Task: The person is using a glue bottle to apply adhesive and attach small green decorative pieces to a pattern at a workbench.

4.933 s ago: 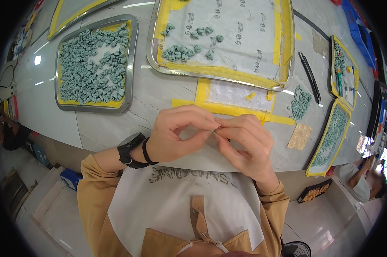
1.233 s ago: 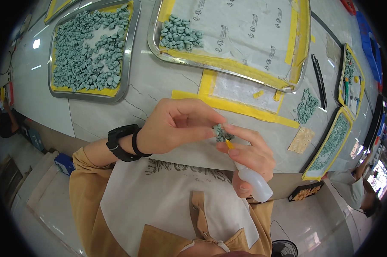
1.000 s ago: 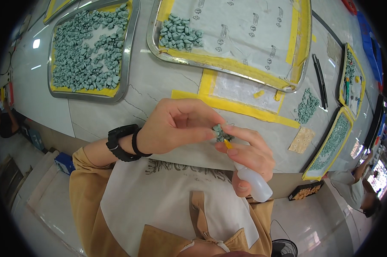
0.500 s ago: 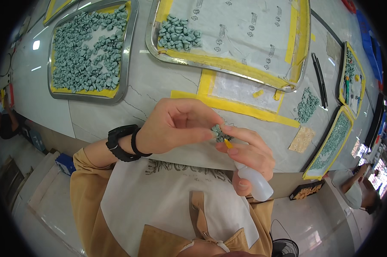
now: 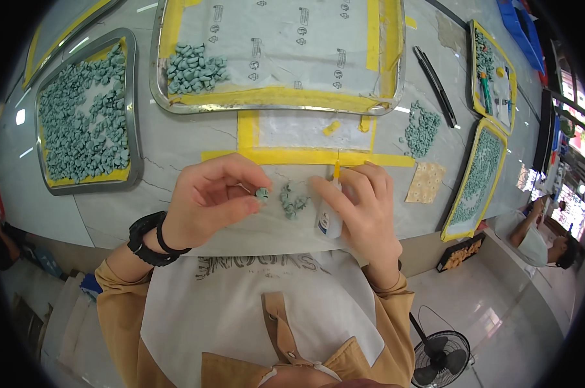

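My left hand [image 5: 218,197] pinches a small teal clustered piece [image 5: 262,194] between thumb and fingertips. To its right, a small loose group of teal pieces [image 5: 293,200] lies on the light marbled table [image 5: 182,139]. A small white squeeze bottle [image 5: 329,221] with a yellow nozzle and thin tip stands upright beside that group. My right hand [image 5: 367,213] is around the bottle's right side, its fingers apart. One digit crosses in front of the bottle and reaches left toward the loose pieces; it does not appear to grip the bottle, whose middle is hidden.
A large paper-lined metal tray [image 5: 279,103] holds teal pieces in one corner. Another full tray [image 5: 134,129] is at left. Right of centre are a teal pile [image 5: 423,129], black tweezers [image 5: 436,87] and a tan patterned square [image 5: 425,182]. Yellow-edged trays [image 5: 449,220] line the right. A person [image 5: 538,233] sits beyond.
The squeeze bottle has gone from tilted in my right hand to upright on the table. My hands have parted, the left keeping a teal piece. The view has shifted right.
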{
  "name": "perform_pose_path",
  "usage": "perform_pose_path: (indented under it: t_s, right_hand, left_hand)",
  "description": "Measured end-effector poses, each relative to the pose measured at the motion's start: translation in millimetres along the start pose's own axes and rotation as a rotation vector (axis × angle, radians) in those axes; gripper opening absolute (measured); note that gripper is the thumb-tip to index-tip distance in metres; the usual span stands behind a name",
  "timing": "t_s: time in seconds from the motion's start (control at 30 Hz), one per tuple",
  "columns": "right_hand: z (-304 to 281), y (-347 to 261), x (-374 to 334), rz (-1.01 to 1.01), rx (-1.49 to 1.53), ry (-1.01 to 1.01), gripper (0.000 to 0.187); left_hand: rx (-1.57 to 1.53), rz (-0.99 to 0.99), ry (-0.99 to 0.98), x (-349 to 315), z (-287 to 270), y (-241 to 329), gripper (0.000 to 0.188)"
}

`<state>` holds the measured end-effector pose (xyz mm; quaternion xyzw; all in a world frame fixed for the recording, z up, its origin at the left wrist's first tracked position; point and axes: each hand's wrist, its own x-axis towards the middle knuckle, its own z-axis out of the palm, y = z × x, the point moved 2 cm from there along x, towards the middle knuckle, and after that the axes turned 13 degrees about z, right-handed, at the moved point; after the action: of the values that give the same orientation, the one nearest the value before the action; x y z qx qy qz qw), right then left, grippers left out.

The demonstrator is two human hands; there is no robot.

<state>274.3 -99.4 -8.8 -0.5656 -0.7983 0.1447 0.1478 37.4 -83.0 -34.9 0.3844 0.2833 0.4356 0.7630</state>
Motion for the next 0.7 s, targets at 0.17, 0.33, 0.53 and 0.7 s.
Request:
perform_pose_path:
  t_s: [0.17,0.33,0.53,0.7]
  right_hand:
    - [-29,48,-2,0.311,0.010,0.274,0.023]
    - [-34,78,14,0.342,-0.163,0.305,0.017]
    - [-28,64,21,0.235,-0.249,0.256,0.014]
    - [-40,38,15,0.165,-0.003,0.313,0.017]
  left_hand:
    - [-0.004,0.011,-0.021,3,2,-1,0.028]
    - [-0.003,0.008,-0.020,3,5,-1,0.028]
    - [0.008,-0.071,-0.035,1,11,2,0.029]
    - [0.027,-0.094,-0.051,0,12,-1,0.034]
